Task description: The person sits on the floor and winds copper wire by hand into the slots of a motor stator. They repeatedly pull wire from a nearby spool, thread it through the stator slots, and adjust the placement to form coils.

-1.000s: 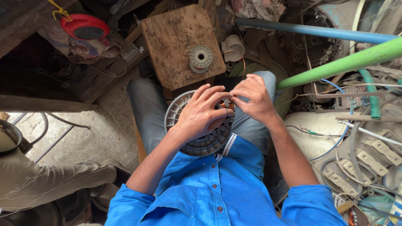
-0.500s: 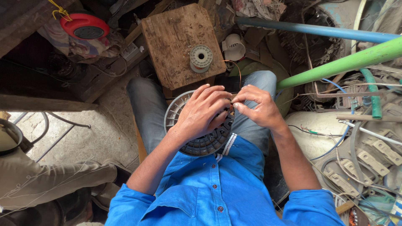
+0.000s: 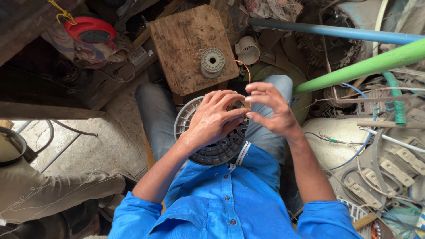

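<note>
Both hands (image 3: 217, 116) (image 3: 270, 110) on motor stator (image 3: 212, 146), probably wire-pinching

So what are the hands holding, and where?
The right hand pinches a thin copper wire near its lower end; the left hand rests on the round grey motor part.

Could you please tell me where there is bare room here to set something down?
Bare wood on the block around the spool; bare floor left of the knee. Right of the hands, pipes and cables crowd everything.
</note>
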Motion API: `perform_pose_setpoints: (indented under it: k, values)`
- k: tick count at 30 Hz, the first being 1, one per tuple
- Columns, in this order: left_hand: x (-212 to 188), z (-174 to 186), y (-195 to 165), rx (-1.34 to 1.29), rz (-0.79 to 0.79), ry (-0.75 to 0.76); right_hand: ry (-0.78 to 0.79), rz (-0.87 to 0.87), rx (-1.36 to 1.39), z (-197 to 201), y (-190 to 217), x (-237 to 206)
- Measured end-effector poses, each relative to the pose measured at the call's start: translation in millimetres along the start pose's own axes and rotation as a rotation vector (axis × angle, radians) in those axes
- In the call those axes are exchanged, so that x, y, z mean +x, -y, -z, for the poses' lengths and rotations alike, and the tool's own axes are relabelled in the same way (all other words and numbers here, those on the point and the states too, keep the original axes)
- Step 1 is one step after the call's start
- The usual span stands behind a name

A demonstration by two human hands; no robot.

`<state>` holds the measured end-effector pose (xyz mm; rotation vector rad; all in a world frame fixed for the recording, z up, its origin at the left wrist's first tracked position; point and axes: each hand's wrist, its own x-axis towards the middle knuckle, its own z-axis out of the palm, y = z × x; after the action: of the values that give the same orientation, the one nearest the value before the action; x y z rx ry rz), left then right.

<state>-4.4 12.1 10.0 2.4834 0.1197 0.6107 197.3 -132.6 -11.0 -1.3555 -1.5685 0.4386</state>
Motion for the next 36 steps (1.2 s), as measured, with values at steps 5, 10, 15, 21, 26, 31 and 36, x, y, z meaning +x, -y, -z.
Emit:
perform_pose_setpoints:
  k: [5,10,15,21,26,31,36]
  values:
    - [0,0,-3,0.003,-0.015,-0.025,-0.381,-0.415,0.405,-17,-66,-7]
    - [2,3,-4,0.02,-0.017,-0.02,-0.239,-0.463,-0.086,-47,-112,44]
    - [1,4,-5,0.012,-0.016,-0.015,-0.137,-0.376,-0.296,-80,-120,97]
    - [-5,9,-1,0.006,-0.043,-0.036,-0.332,-0.312,-0.238,-78,-130,128]
    - [-4,10,2,0.015,-0.036,-0.059,-0.273,-0.275,0.151,-67,-121,141]
    - [-9,11,-1,0.008,-0.031,-0.051,-0.176,-0.234,0.433,-68,-109,140]
    - [-7,10,0,0.023,-0.025,-0.049,-0.191,-0.138,0.506,-62,-96,138]
